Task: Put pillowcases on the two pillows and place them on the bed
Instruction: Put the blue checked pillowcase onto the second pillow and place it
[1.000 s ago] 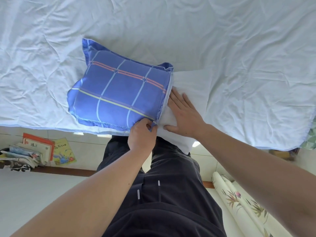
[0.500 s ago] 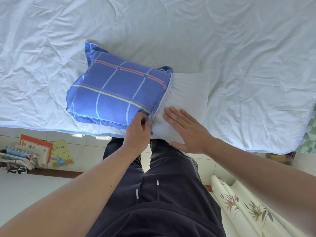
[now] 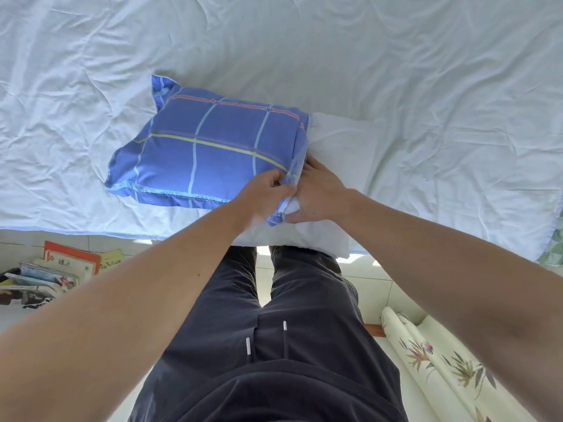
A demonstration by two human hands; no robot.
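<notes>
Lying on the bed (image 3: 365, 56) near its front edge: white pillow (image 3: 350, 147), left portion already inside the blue checked pillowcase (image 3: 207, 147), right portion protruding bare from the open end

Pinching the near corner of the pillowcase opening: left hand (image 3: 262, 196), fingers curled round the bunched blue fabric, thumb on top

Gripping the near corner of the pillow just beside that opening: right hand (image 3: 316, 193), thumb and fingers closing round a small fold of white stuffing, fingertips partly tucked under the pillowcase hem; exact finger positions inside the hem not discernible

Touching each other at the opening: both hands, forearms converging from the lower left and lower right

Overhanging the bed edge slightly: the near right corner of the pillow, above the person's dark trousers (image 3: 289, 330)

Covering the mattress: wrinkled pale sheet

Resting on the tiled floor (image 3: 371, 281) at the left: stack of books (image 3: 54, 269)

Lying on the floor at the lower right: rolled floral-printed material (image 3: 432, 357)

Second pillow: not visible in this view
</notes>
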